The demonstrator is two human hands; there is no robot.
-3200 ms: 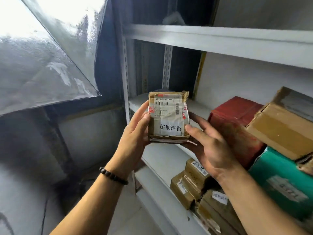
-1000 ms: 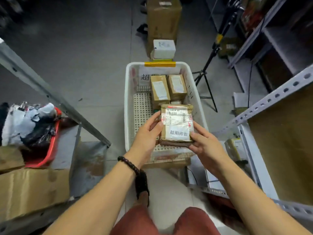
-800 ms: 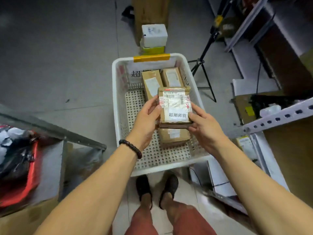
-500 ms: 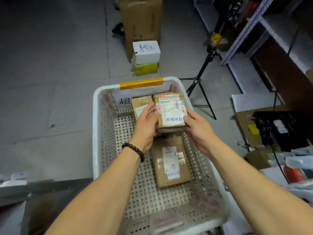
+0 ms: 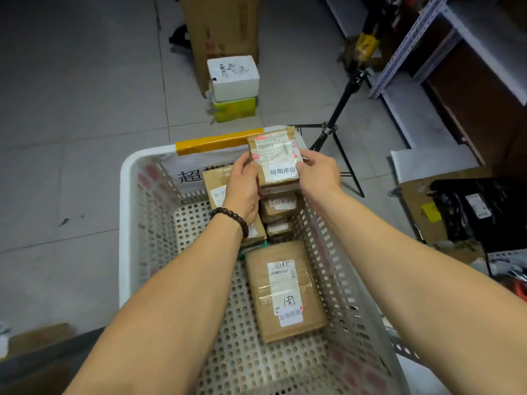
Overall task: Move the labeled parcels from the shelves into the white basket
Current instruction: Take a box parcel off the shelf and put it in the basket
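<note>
I hold a small brown labeled parcel (image 5: 275, 159) between both hands, my left hand (image 5: 243, 185) on its left edge and my right hand (image 5: 316, 172) on its right edge. It hangs over the far right corner of the white perforated basket (image 5: 134, 223), above a stack of small parcels (image 5: 279, 215). A larger labeled parcel (image 5: 285, 292) lies flat on the basket floor nearer to me. Another parcel (image 5: 215, 183) lies at the far end, partly hidden by my left hand.
Beyond the basket, a white foam box (image 5: 233, 76) sits on a green box (image 5: 235, 109) in front of a tall cardboard carton (image 5: 222, 27). A black tripod (image 5: 336, 121) stands at the right. Metal shelving (image 5: 427, 52) and a black bag (image 5: 479, 209) fill the right side.
I turned from the shelf to the basket with the parcel in both hands. In the last second the parcel has moved toward the basket's far right corner, over the stack.
</note>
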